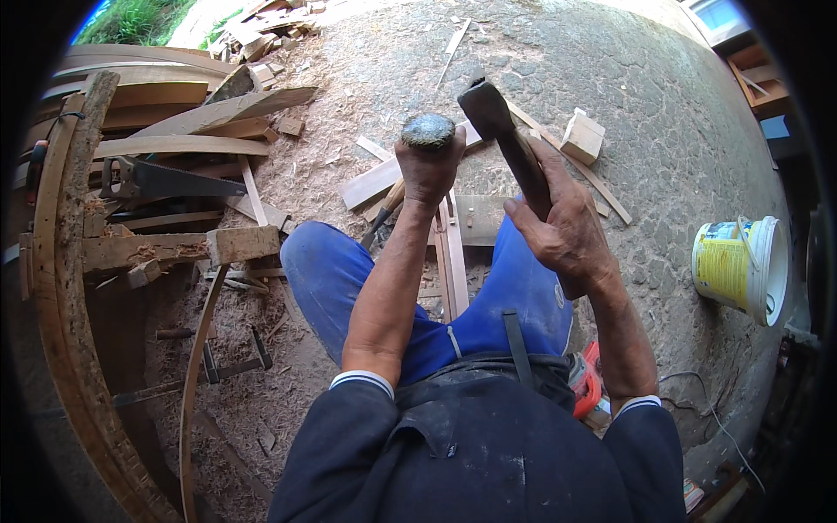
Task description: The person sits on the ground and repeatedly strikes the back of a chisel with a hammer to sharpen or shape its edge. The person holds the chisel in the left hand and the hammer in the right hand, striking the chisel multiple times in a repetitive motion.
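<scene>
My left hand [427, 174] is closed round an upright chisel [428, 131]; only its round, worn butt shows, and the blade is hidden beneath the fist. In my right hand [567, 218] is a hammer [486, 106], gripped by its dark handle with the head raised just right of the chisel's butt. Hammer and chisel are apart in the picture. Narrow pieces of wood [450, 261] run between my knees below the hands. Near my left knee lies another tool with a wooden handle [394, 197] and a dark blade.
Curved planks [157, 144] are piled at the left, with a handsaw [179, 180] on them. A wooden frame [65, 288] stands nearer on that side. A wood block [582, 137] sits ahead to the right; a white and yellow bucket [728, 266] lies farther right. Shavings cover the ground.
</scene>
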`<move>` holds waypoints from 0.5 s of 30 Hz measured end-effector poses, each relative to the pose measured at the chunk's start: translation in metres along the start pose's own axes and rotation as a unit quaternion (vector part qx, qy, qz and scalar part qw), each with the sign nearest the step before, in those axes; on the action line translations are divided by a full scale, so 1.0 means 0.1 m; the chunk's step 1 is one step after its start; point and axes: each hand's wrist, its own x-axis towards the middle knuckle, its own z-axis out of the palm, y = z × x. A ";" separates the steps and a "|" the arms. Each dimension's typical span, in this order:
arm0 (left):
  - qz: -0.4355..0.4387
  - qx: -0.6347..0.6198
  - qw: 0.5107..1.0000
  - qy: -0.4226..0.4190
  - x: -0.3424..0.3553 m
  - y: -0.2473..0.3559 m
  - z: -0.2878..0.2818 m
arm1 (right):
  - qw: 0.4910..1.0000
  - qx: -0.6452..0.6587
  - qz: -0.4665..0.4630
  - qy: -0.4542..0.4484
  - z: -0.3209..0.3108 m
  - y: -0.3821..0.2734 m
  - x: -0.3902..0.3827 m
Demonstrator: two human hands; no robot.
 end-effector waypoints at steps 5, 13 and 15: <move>0.043 0.002 0.999 0.023 -0.02 0.02 0.07 | 0.978 -0.089 -0.186 0.035 -0.23 -0.37 0.21; 0.085 -0.001 0.996 0.009 -0.07 0.10 0.04 | 0.933 -0.328 -0.063 -0.133 -0.05 -0.16 0.37; 0.076 -0.041 0.996 0.009 -0.05 0.11 0.06 | 0.947 -0.293 -0.041 -0.127 0.02 -0.05 0.35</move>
